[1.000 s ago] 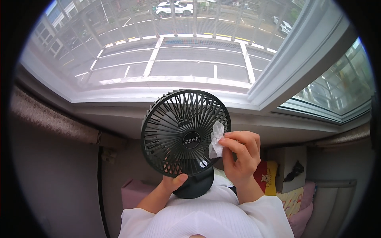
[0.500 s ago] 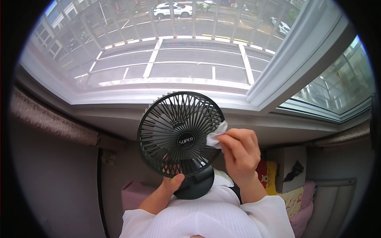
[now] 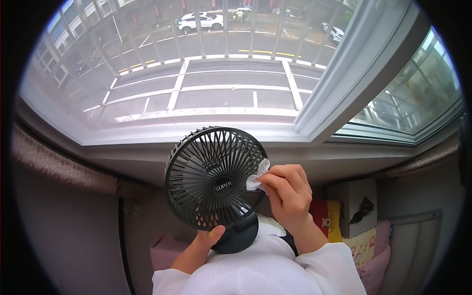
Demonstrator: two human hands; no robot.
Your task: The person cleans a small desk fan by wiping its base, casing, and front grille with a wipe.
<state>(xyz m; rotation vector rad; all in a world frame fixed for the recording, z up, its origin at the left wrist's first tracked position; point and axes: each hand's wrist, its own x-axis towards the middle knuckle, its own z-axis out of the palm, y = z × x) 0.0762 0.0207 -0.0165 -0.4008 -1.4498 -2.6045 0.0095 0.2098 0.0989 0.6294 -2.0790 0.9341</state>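
A dark green desk fan (image 3: pixel 196 184) with a round slatted grille and a solid base is held up in front of my chest. My left hand (image 3: pixel 212 235) grips it from below on the left, the thumb over the lower rim; its other fingers are mostly hidden behind the grille. In my right hand (image 3: pixel 291 192) a crumpled white tissue (image 3: pixel 256 177) is pinched between thumb and fingers. The tissue lies against the right side of the grille, between the round centre badge and the outer rim.
Beyond the fan is a white-framed window (image 3: pixel 206 132) with metal bars outside, above a street with a white car (image 3: pixel 200 22). A grey box with a dark object (image 3: pixel 363 210) on top, a red and yellow cushion (image 3: pixel 330 221) and pink bedding (image 3: pixel 377 260) lie to the right.
In the picture, the whole scene has shifted a little down and left, with the fan and both hands. The tissue stays at the grille's right side, its shape slightly changed.
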